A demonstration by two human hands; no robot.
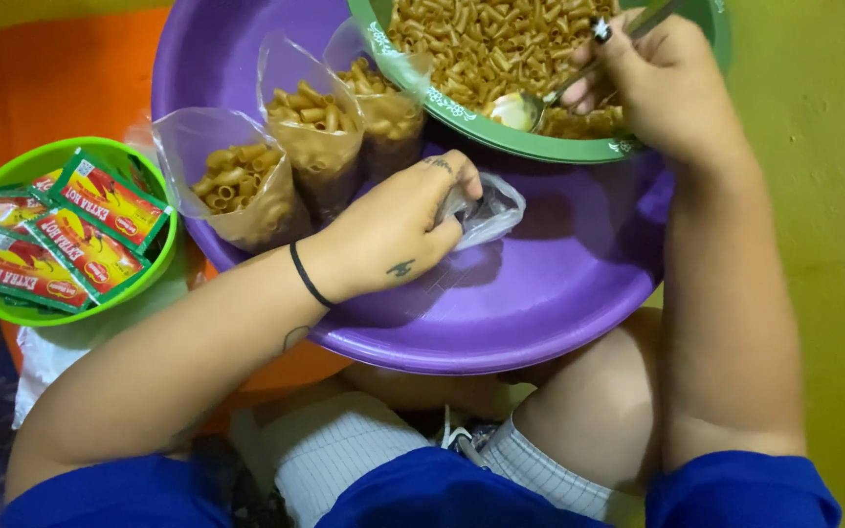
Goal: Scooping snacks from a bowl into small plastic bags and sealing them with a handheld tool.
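Head view, looking down over the lap.

Left hand (395,235): rests inside the purple basin (501,313), fingers pressed together around an empty clear plastic bag (486,210), which is crumpled and lies against the basin floor. A thin black band sits on the wrist.

Right hand (662,83): over the green bowl (540,147), fingers pinching the handle of a metal spoon (530,108). The spoon's head lies low at the bowl's near rim, touching the pasta.

Green bowl: patterned rim, set inside the far side of the purple basin, filled with small curved tube pasta (491,39) of an orange-brown colour.

Filled bags (315,137): three clear plastic bags of the same pasta, standing upright with open tops, leaning against the basin's left wall, side by side and touching one another. They stand just left of the left hand.

Purple basin: large, round, resting across the person's knees; near half bare.

Small green tub (163,249): left of the basin, just beside it, holding several flat sauce packets (80,235) in red, yellow and green, laid overlapping.

Under the tub: white cloth (46,357) on an orange surface (51,78). Yellow-green floor (823,244) to the right.
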